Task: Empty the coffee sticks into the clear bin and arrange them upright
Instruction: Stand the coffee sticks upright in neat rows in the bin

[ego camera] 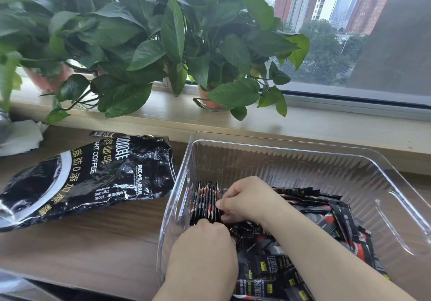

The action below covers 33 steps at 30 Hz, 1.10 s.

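**Held upright, two-handed**

In the clear ribbed plastic bin (303,151), a row of slim black-and-red coffee sticks (205,201) is held upright by the left wall, pinched by the curled right hand (247,198) and gripped lower down by the left hand (205,242).

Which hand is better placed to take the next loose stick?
Probably the right hand: the loose pile lies on its side of the clear bin, while the left hand sits at the near end of the upright row.

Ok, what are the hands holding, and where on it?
The upright row of coffee sticks: right hand pinches its right side, left hand grips its near lower end.
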Tool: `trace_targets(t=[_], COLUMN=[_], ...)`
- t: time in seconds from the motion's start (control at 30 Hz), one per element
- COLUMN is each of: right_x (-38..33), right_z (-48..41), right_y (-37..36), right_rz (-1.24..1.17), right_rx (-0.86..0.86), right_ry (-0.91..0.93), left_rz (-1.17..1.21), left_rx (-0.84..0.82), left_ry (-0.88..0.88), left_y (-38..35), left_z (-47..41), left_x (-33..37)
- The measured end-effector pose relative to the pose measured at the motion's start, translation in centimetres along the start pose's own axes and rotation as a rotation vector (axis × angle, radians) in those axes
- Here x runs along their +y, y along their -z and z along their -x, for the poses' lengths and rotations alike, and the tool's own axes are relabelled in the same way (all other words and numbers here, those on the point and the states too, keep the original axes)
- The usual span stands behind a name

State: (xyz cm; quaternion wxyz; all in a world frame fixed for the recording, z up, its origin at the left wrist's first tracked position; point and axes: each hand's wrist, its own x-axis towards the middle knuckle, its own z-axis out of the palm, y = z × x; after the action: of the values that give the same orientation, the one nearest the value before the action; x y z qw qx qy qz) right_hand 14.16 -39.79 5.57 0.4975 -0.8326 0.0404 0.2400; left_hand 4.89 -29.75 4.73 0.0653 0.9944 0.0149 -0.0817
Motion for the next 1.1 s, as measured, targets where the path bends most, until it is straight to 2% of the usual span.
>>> trace_targets(t=[0.17,0.3,0.47,0.77,1.1], right_x=[0.1,0.2,0.2,0.0,-0.8], right_z=[-0.2,0.0,0.0,0.5,1.4], right_y=[0.3,0.3,-0.1,0.5,1.4], right_rz=[-0.013,0.005,-0.065,0.103,0.128], right_rx=[-0.015,-0.012,-0.023,-0.026,0.000], right_ry=[-0.011,-0.008,0.004,0.003,-0.040], left_rz=[-0.009,-0.056,-0.053,-0.037,-0.014], left_rx=[0.059,-0.007,-0.042,0.038,0.080], left_ry=[-0.024,-0.084,-0.073,-0.093,-0.118], left_y=[0.2,0.6,0.7,0.9,1.4], left_z=[0.7,0.5,0.3,0.7,1.0], left_x=[0.1,0.2,0.2,0.3,0.3])
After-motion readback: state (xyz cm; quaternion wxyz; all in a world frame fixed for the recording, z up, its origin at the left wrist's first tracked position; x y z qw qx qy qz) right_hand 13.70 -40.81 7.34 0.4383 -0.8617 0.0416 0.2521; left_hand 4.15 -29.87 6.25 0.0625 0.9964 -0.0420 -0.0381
